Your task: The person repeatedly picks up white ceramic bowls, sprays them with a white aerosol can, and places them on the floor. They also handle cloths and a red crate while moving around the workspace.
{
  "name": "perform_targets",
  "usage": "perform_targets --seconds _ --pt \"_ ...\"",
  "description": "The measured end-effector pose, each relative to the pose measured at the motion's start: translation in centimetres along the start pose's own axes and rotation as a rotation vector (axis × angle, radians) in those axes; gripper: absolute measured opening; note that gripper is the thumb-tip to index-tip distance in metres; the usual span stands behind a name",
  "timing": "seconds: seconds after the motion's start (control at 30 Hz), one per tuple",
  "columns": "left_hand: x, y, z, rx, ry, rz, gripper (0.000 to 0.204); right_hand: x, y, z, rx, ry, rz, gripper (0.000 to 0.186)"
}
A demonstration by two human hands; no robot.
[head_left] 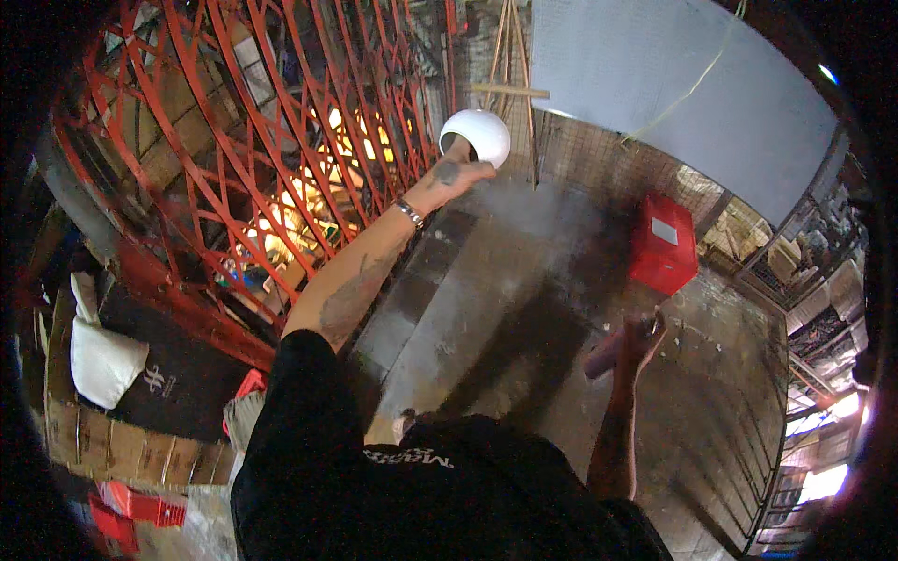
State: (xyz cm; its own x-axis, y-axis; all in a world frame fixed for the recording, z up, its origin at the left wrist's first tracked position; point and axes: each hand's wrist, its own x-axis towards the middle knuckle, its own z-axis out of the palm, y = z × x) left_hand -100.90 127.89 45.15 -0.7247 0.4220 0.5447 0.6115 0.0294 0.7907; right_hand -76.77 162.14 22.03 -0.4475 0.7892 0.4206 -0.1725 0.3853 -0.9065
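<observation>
My left arm is stretched out ahead, and my left hand [456, 178] holds up a glossy white round globe [486, 131]. Its dark opening faces me, and my fingers reach into it, so the tips are hidden. Lower and to the right, my right hand [641, 337] is wrapped round a spray can [603, 357], which looks dull purplish and is partly blurred. The can is well apart from the globe. A pale haze of mist hangs below and right of the globe.
A red folding lattice gate [224, 140] runs along the left. A red crate [662, 245] with a white label stands on the floor at right. Behind hangs a large pale panel [673, 84], beside thin wooden poles [513, 56]. White cloth [105, 360] lies at far left.
</observation>
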Motion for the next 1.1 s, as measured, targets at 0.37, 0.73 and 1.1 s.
perform_targets --seconds 0.37,0.73,1.1 --pt "-1.6 -1.8 4.1 -1.511 0.15 -0.343 0.082 -0.4 -5.3 4.1 0.153 -0.52 0.183 0.068" --pt "2.7 -4.6 8.5 -1.585 0.261 -0.308 0.088 7.6 -11.0 12.4 0.158 -0.518 -0.339 0.065" --pt "11.6 -12.8 7.4 -1.354 0.357 -0.163 0.066 13.2 -15.3 24.8 0.362 -0.531 -0.455 0.066"
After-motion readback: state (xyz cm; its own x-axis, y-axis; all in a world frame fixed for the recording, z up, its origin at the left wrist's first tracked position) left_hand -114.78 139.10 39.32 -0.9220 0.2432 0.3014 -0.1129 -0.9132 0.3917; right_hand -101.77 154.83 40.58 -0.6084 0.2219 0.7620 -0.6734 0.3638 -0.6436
